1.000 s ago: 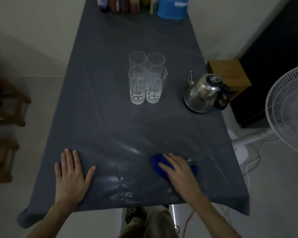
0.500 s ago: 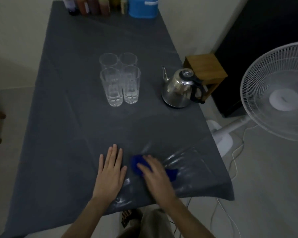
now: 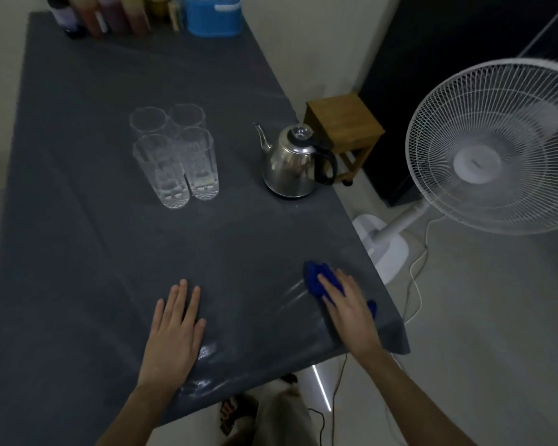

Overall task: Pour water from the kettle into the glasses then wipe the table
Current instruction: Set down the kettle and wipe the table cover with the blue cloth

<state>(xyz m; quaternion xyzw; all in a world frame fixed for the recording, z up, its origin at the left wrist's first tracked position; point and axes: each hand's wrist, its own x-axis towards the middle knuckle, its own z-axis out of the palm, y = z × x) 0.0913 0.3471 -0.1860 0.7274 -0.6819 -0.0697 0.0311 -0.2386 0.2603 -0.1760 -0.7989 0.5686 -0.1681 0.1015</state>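
1. Overhead, from the head camera, a long table [image 3: 78,220] covered in dark grey cloth runs away from the person, its near right corner hanging over a pale floor.
2. Left hand [image 3: 174,329] lies flat on the cloth near the front edge, palm down, fingers straight and only slightly parted; it grips nothing.
3. Right hand [image 3: 348,310] lies palm down close to the right edge of the table, pressing on a blue cloth [image 3: 318,278]. Its fingers are extended over the cloth rather than curled round it; blue shows ahead of the fingertips and again at the outer side of the hand.
4. Shiny wet streaks show on the table surface between the two hands and below the left hand, by the front edge.
5. Four clear glasses [image 3: 174,156] stand upright in a tight two-by-two cluster at mid-table, the near pair touching or nearly so. How much water they hold I cannot tell.
6. Right of the glasses, apart from them, a stainless steel kettle [image 3: 290,162] sits upright near the table's right edge, its lid on, spout towards the glasses and black handle towards the edge.
7. At the far end stands a row of bottles [image 3: 103,17] beside a blue container [image 3: 213,17].
8. Off the table to the right are a small wooden stool [image 3: 345,123] and a white pedestal fan [image 3: 490,146] with a cord trailing on the floor.
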